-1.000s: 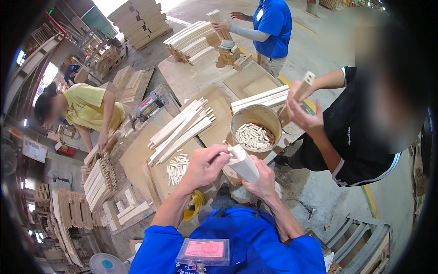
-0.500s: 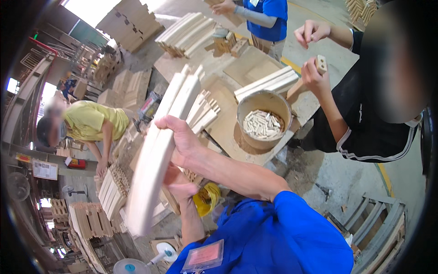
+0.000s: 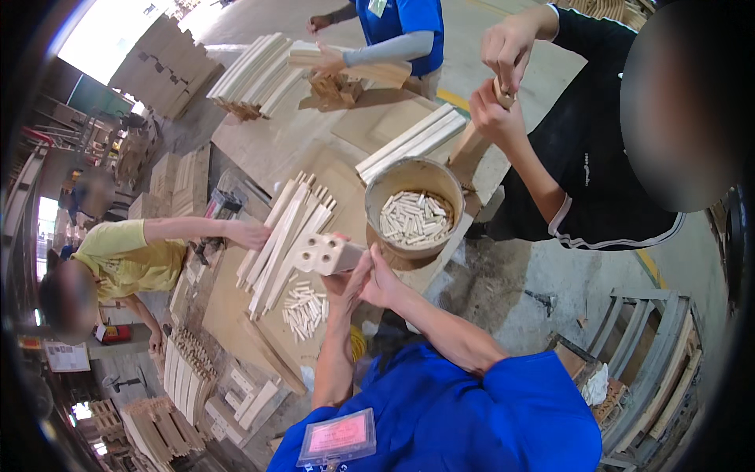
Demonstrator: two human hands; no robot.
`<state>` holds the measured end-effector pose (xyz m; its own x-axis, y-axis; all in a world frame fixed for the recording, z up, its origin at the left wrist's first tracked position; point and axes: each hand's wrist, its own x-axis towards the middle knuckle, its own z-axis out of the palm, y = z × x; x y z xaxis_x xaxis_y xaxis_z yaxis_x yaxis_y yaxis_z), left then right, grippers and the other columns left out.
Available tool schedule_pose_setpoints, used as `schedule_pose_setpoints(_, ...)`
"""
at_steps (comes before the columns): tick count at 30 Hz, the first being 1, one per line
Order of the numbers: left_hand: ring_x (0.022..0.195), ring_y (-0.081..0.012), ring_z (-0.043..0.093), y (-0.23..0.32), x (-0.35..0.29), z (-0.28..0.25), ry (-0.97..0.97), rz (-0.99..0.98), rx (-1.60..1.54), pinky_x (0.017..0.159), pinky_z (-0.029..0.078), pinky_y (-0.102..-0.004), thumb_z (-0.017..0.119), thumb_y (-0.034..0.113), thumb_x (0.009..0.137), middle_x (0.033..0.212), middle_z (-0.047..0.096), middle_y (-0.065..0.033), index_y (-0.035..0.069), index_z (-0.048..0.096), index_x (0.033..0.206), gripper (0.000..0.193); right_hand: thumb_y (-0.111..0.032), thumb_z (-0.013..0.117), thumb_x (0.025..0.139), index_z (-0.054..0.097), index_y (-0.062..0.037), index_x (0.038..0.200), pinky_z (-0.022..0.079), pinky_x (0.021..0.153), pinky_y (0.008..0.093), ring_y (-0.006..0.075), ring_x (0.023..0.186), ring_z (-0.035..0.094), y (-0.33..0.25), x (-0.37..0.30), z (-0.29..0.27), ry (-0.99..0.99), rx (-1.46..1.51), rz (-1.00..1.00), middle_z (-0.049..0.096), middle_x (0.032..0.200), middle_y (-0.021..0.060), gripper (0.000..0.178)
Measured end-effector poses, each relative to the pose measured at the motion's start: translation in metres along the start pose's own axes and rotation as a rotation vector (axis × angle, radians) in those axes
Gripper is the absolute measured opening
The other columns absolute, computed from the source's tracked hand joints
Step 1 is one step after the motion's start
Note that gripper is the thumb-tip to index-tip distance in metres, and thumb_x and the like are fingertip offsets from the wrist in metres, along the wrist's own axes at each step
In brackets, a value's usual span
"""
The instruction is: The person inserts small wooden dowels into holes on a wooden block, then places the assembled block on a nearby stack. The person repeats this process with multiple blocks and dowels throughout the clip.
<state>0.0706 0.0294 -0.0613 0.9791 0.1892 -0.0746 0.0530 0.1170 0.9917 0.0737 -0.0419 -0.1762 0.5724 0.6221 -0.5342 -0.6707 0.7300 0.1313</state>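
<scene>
Now wooden block [image 3: 318, 253], not the long slat.

Both hands, left [image 3: 350, 287] and right [image 3: 381, 279], raised together, fingers closed.

A pink rectangular badge [image 3: 340, 437] in a clear sleeve sits at the lower centre; a white paper sign [image 3: 67, 356] at the lower left; a small label [image 3: 378, 6] at the top centre

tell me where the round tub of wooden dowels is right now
In the head view the round tub of dowels sits just right of centre on the workbench, beyond the right hand, right of the loose slats.
</scene>
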Motion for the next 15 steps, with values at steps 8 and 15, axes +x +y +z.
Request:
schedule_pose_setpoints(8,0.111,-0.0230,0.060,0.084,-0.023,0.013,-0.428,0.315,0.108,0.095,0.051,-0.0384,0.082,0.011,0.078,0.117,0.061,-0.0139,0.006,0.056,0.126,0.055,-0.038,0.087,0.075,0.035,-0.0016,0.153,0.033,0.118,0.0479,0.0346,0.144,0.040,-0.043,-0.216,0.144,-0.326,-1.610,-1.177,0.049,0.148,0.0195,0.101)
schedule_pose_setpoints(15,0.106,-0.0283,0.067,0.123,0.050,0.075,-1.123,0.502,0.316,0.094,0.052,-0.0400,0.073,0.023,0.086,0.116,0.069,-0.0168,0.000,0.071,0.112,0.035,-0.010,0.085,0.067,0.053,-0.0051,0.123,0.045,0.107,0.0518,0.0311,0.115,0.063,-0.042,-0.291,0.098,-0.216,-1.056,-1.213,0.063,0.110,0.0116,0.064)
